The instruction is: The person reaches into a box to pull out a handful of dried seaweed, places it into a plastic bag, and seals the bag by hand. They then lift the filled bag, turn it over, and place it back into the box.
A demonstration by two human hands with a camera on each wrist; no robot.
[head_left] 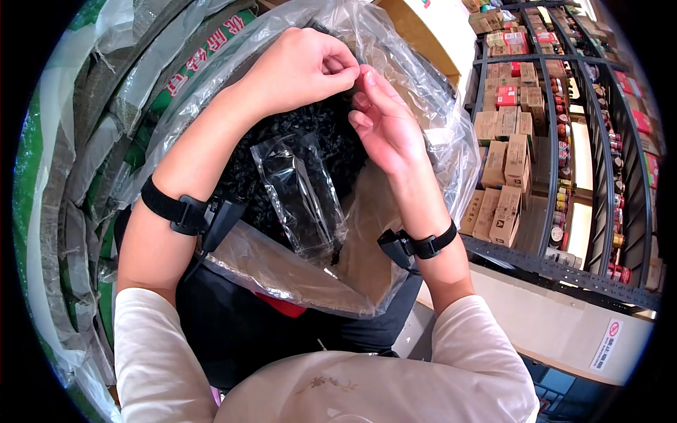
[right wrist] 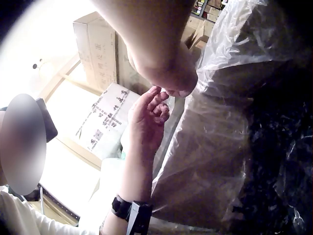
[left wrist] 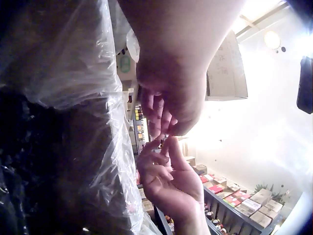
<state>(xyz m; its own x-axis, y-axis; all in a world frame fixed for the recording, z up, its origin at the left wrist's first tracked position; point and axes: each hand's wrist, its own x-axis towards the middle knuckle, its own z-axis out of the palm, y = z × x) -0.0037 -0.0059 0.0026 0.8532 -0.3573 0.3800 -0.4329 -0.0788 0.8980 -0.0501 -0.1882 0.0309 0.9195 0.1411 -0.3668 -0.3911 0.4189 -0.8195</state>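
My left hand (head_left: 296, 74) and right hand (head_left: 393, 130) meet fingertip to fingertip above the far part of a carton (head_left: 367, 261) lined with clear plastic. Thumb and forefinger of each hand pinch at one spot, around a tiny dark piece mostly hidden by the fingers; I cannot tell what it is. Below the hands, a heap of black, curly, dried-looking pieces (head_left: 243, 169) fills much of the carton. A clear plastic packet (head_left: 300, 194) lies on that heap. The left wrist view shows both hands joined at the fingertips beside the plastic liner (left wrist: 120, 161).
Sacks with green and red print (head_left: 204, 56) are piled along the left. At the right rise shelves (head_left: 543, 141) with small boxes (head_left: 504, 158) and jars. A white printed box (right wrist: 105, 120) and a brown carton (right wrist: 95, 49) stand beyond the left arm in the right wrist view.
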